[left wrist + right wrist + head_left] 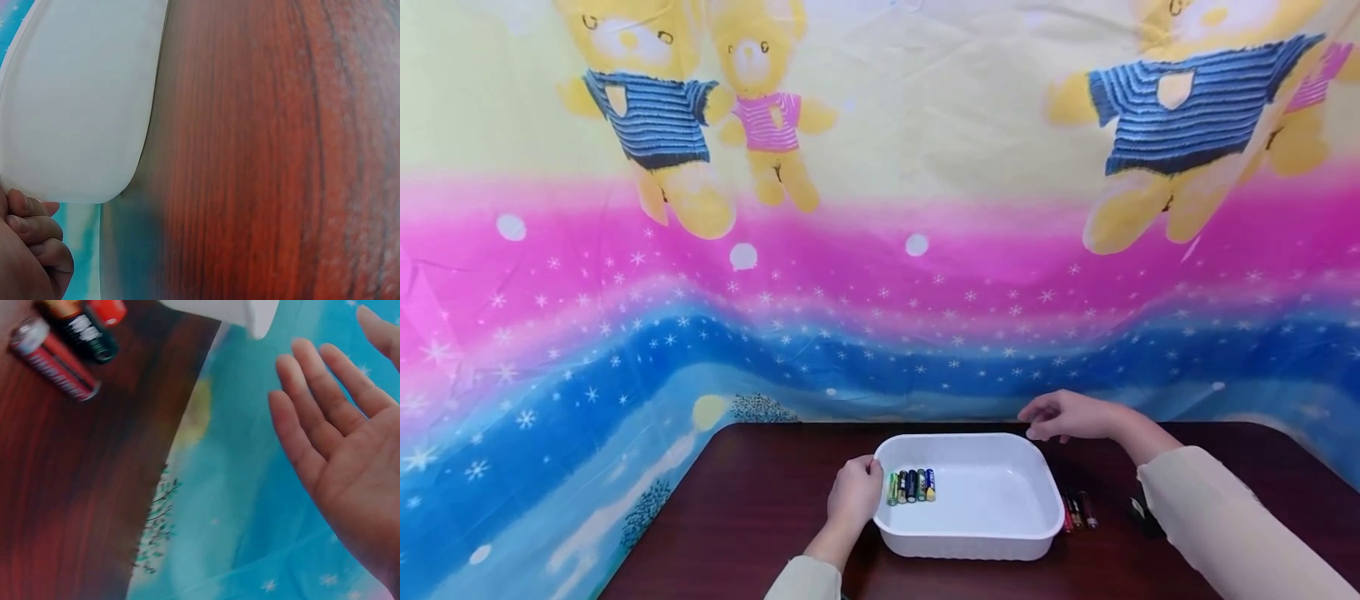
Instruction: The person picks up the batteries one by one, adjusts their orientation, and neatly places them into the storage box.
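Observation:
A white rectangular tray stands on the table. My left hand grips its left rim; in the left wrist view that hand's curled fingers show at the tray's corner. Inside the tray, at the left, several batteries lie side by side in a row. Above the far right corner of the tray hovers my right hand. The right wrist view shows its fingers extended, holding nothing. More batteries lie on the table close to the tray's right side, among them a red and silver battery.
The dark wood-grain table has rounded far corners. A printed cloth with bears and snowflakes hangs behind and beside it. A small dark object, partly hidden by my right sleeve, lies right of the loose batteries.

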{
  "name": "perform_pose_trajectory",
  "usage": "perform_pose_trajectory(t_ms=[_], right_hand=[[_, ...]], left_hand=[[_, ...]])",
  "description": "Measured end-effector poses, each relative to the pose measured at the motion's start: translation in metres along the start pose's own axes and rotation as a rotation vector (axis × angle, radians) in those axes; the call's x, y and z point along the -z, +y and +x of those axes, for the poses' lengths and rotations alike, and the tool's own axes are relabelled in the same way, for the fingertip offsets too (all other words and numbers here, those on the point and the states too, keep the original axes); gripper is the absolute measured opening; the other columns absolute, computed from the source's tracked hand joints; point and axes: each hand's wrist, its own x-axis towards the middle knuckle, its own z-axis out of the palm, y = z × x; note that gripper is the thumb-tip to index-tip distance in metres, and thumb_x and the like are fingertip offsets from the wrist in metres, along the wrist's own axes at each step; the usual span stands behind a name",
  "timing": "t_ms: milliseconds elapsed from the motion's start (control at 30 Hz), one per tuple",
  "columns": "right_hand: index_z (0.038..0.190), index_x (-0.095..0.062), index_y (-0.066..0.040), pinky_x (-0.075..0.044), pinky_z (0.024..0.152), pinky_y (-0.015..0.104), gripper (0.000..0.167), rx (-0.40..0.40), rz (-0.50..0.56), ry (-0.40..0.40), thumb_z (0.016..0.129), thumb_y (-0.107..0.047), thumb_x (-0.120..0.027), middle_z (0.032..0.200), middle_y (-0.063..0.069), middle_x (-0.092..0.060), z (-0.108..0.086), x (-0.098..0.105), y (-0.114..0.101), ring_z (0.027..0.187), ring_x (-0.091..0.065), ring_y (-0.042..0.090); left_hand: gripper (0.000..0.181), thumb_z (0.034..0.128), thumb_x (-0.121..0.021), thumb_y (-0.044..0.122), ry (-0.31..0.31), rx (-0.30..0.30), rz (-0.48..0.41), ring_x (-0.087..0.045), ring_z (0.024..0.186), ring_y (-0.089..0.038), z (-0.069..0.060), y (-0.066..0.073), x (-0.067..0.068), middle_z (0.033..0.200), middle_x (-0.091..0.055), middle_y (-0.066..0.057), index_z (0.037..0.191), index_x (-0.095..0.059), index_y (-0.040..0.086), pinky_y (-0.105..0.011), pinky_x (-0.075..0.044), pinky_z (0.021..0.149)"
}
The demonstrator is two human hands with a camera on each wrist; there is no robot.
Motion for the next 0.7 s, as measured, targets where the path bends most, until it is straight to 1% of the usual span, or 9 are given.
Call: perform_pose_trajectory(t_ms=[100,267,400,600,700], right_hand=[[0.122,-0.055,0.002,-0.051,0.070,0.036,0.046,0.016,0.012,0.048,0.087,-0.026,-0.064,0.109,0.013,-0.060,-0.006,0.000,0.012,0.095,-0.058,0.026],[0.119,-0.056,0.003,-0.050,0.066,0.034,0.045,0.044,0.021,0.095,0.086,-0.025,-0.065,0.106,0.013,-0.061,-0.016,-0.003,0.024,0.092,-0.057,0.023],[0.118,-0.057,0.004,-0.050,0.065,0.036,0.043,0.064,0.023,0.110,0.086,-0.023,-0.065,0.105,0.015,-0.061,-0.024,-0.004,0.028,0.089,-0.057,0.022],[0.118,-0.057,0.003,-0.049,0.068,0.039,0.043,0.044,0.015,0.125,0.086,-0.025,-0.065,0.103,0.011,-0.062,-0.032,-0.005,0.036,0.090,-0.057,0.022],[0.118,-0.056,0.003,-0.049,0.068,0.038,0.042,0.056,0.013,0.128,0.086,-0.024,-0.065,0.101,0.009,-0.062,-0.036,-0.007,0.041,0.091,-0.057,0.024]], left_hand=[[0.030,0.0921,-0.052,0.022,0.003,-0.002,-0.005,-0.062,0.085,-0.021,0.000,-0.002,-0.001,0.100,-0.067,-0.011,0.111,-0.066,0.003,-0.043,-0.051,0.073],[0.030,0.0920,-0.052,0.021,0.011,-0.004,-0.009,-0.062,0.089,-0.022,-0.001,-0.004,-0.003,0.102,-0.067,-0.011,0.111,-0.066,0.002,-0.044,-0.051,0.075],[0.030,0.0919,-0.052,0.021,0.013,-0.008,-0.007,-0.062,0.090,-0.023,0.000,-0.004,-0.003,0.102,-0.066,-0.012,0.112,-0.066,0.002,-0.044,-0.050,0.076],[0.030,0.0918,-0.052,0.021,0.015,-0.011,-0.010,-0.062,0.087,-0.021,-0.001,-0.001,-0.002,0.101,-0.067,-0.012,0.110,-0.066,0.002,-0.044,-0.051,0.074],[0.030,0.0918,-0.052,0.020,0.013,-0.011,-0.008,-0.062,0.087,-0.022,0.000,0.000,-0.002,0.101,-0.067,-0.012,0.110,-0.067,0.002,-0.044,-0.051,0.074]])
